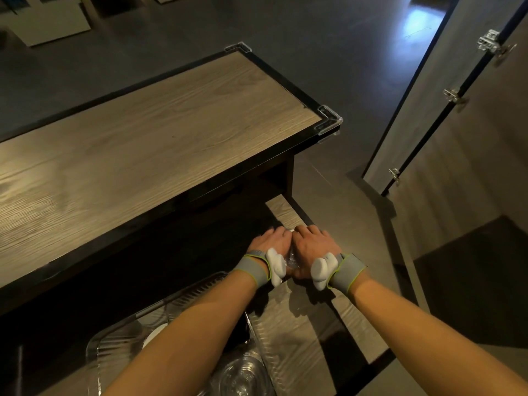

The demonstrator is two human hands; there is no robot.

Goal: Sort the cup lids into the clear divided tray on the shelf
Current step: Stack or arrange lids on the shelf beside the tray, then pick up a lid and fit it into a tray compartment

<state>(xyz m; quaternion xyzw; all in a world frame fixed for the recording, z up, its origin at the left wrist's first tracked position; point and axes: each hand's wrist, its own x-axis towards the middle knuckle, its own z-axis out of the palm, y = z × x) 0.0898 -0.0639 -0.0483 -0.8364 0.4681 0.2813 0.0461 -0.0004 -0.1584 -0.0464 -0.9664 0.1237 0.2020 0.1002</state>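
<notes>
My left hand (270, 241) and my right hand (313, 247) lie side by side on the lower shelf (285, 212), backs up and fingers curled down. Between them shows a bit of clear plastic, a stack of clear lids (291, 260), which both hands hold. The clear divided tray (183, 298) stands on the same shelf nearer to me, partly under my left forearm. A white lid (154, 334) lies in its left part, and clear domed lids (243, 372) lie in its near right part.
A wooden counter top (143, 138) with black edging and clear corner guards (331, 118) overhangs the shelf. To the right is grey floor and a hinged door panel (445, 110). The shelf's back is dark.
</notes>
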